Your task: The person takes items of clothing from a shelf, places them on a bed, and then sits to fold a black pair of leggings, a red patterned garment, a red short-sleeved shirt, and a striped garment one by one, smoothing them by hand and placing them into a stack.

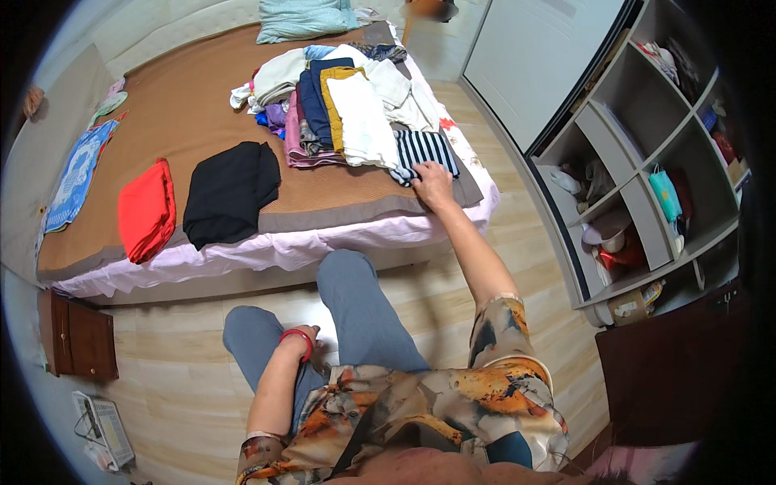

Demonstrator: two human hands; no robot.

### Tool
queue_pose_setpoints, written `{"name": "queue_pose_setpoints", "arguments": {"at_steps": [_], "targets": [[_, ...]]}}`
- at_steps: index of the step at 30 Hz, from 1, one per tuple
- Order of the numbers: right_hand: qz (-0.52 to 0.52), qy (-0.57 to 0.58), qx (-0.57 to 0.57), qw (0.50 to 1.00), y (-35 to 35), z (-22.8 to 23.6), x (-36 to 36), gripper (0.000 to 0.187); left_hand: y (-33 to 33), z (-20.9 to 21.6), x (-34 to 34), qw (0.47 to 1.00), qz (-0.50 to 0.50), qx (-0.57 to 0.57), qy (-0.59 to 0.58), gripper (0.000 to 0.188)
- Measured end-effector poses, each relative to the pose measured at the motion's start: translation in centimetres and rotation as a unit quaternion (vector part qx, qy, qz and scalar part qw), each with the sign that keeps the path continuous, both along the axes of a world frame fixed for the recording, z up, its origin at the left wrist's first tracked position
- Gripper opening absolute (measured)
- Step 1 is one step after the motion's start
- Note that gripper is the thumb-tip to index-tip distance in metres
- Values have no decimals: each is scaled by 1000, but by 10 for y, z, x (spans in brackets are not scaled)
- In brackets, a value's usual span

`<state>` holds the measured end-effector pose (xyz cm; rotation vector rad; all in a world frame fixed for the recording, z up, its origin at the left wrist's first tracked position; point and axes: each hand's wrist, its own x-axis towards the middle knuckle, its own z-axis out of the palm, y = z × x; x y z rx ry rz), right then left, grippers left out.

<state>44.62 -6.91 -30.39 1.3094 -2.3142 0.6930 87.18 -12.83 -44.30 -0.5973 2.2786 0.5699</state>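
My right hand (434,184) is on a black-and-white striped garment (426,149) at the bed's near right edge, its fingers bent over the cloth. To the left of that garment lies a layered pile of clothes, with white folded trousers (361,121) on top of a mustard piece (333,105) and a navy piece (315,93). My left hand (307,343), with a red bangle at the wrist, rests between my knees by the left thigh. Its fingers are mostly hidden. Nearer the left, a folded black garment (232,194) and a folded red garment (147,212) lie apart.
The bed has a brown mat (178,97) with a grey border. A pale green pillow (303,20) lies at the far end and a blue patterned cloth (82,174) at the left. Open shelves (638,153) stand to the right, a small wooden cabinet (85,335) at lower left.
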Motion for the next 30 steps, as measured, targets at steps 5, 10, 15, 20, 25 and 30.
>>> {"name": "queue_pose_setpoints", "arguments": {"at_steps": [5, 10, 15, 20, 25, 30], "targets": [[37, -182, -51, 981, 11, 21, 21, 26, 6, 16, 2, 999, 14, -8, 39, 52], [221, -544, -52, 807, 52, 37, 129, 21, 3, 2, 5, 952, 134, -20, 274, 45], [457, -681, 13, 572, 75, 10, 245, 16, 16, 26, -14, 685, 495, 317, 429, 37], [498, -773, 186, 345, 90, -12, 315, 18, 32, 23, 1, 521, 430, 515, 528, 47], [497, -787, 291, 220, 114, -8, 350, 17, 46, 60, 21, 299, 476, 729, 390, 47], [478, -805, 246, 252, 120, 22, 347, 23, 31, 61, 45, 351, 498, 609, 507, 33]]}}
